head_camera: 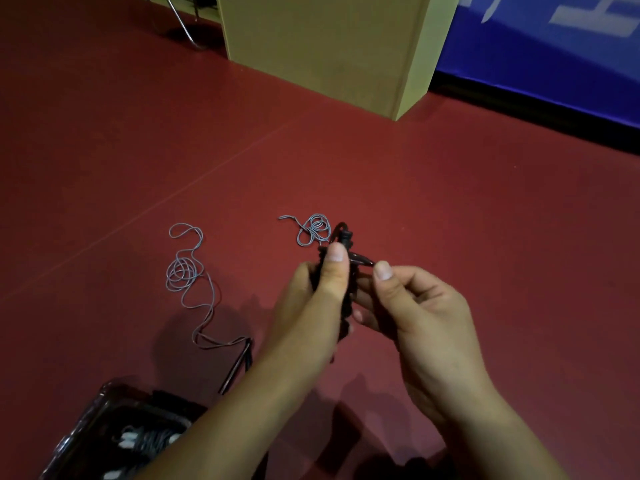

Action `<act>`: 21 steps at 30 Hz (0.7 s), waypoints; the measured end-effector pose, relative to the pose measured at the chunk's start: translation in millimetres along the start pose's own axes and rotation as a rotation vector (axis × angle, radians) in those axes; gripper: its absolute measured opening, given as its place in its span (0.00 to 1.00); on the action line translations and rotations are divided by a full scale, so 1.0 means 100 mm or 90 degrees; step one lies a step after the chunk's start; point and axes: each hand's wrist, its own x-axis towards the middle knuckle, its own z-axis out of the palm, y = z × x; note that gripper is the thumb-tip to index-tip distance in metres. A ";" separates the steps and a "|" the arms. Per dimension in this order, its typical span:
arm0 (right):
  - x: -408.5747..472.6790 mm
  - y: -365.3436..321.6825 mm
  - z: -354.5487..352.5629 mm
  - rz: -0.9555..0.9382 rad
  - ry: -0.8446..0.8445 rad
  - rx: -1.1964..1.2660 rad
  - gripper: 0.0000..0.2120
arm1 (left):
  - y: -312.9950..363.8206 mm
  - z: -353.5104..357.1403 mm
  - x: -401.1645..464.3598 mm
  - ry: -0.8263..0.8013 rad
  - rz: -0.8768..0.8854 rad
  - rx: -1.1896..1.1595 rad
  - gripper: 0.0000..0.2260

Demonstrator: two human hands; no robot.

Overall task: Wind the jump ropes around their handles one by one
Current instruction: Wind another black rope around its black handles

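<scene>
The left hand grips the dark handles upright above the floor, to keep them steady. The right hand pinches the rope end beside them, probably for winding.

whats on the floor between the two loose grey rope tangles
Nothing: in the head view only bare red floor separates the left tangle from the right tangle.

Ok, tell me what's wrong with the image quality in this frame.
Head view: dim, reddish lighting; wide-angle bending at the edges; the dark jump rope handles gripped by the left hand and right hand lose detail; hand shadows fall on the floor; bottom-left bin murky.
</scene>
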 end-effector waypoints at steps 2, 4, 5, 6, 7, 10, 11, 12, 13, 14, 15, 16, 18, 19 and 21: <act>0.01 -0.03 -0.04 0.023 -0.046 -0.030 0.12 | 0.03 -0.08 -0.03 -0.018 -0.021 -0.021 0.35; 0.04 -0.06 -0.10 0.044 -0.099 -0.057 0.18 | 0.08 -0.13 -0.06 -0.042 -0.025 -0.064 0.37; 0.05 -0.06 -0.13 0.051 -0.126 -0.079 0.21 | 0.08 -0.16 -0.07 -0.066 -0.025 -0.078 0.39; 0.07 -0.05 -0.14 0.059 -0.148 -0.093 0.24 | 0.06 -0.18 -0.08 -0.095 -0.025 -0.091 0.40; 0.08 -0.05 -0.17 0.067 -0.167 -0.091 0.24 | 0.03 -0.19 -0.08 -0.122 -0.028 -0.100 0.39; 0.10 -0.10 -0.21 0.123 -0.226 -0.007 0.23 | -0.02 -0.22 -0.10 -0.206 -0.043 -0.125 0.34; 0.11 -0.12 -0.24 0.139 -0.242 0.003 0.21 | -0.03 -0.22 -0.10 -0.230 -0.043 -0.127 0.34; 0.11 -0.14 -0.25 0.147 -0.249 -0.004 0.17 | -0.04 -0.23 -0.09 -0.243 -0.041 -0.117 0.32; 0.11 -0.16 -0.27 0.150 -0.245 -0.020 0.12 | -0.05 -0.23 -0.08 -0.250 -0.040 -0.101 0.29; 0.11 -0.17 -0.26 0.150 -0.231 -0.040 0.09 | -0.04 -0.24 -0.07 -0.247 -0.042 -0.079 0.26; 0.11 -0.16 -0.27 0.147 -0.213 -0.057 0.07 | -0.04 -0.25 -0.05 -0.243 -0.048 -0.059 0.23; 0.11 -0.16 -0.26 0.141 -0.197 -0.074 0.07 | -0.04 -0.26 -0.03 -0.240 -0.055 -0.043 0.21; 0.11 -0.13 -0.24 0.127 -0.163 -0.105 0.08 | -0.05 -0.25 0.01 -0.243 -0.079 -0.047 0.18; 0.12 -0.12 -0.24 0.121 -0.144 -0.117 0.08 | -0.05 -0.24 0.02 -0.241 -0.094 -0.070 0.16; 0.12 -0.10 -0.24 0.114 -0.107 -0.124 0.07 | -0.05 -0.23 0.05 -0.231 -0.110 -0.119 0.14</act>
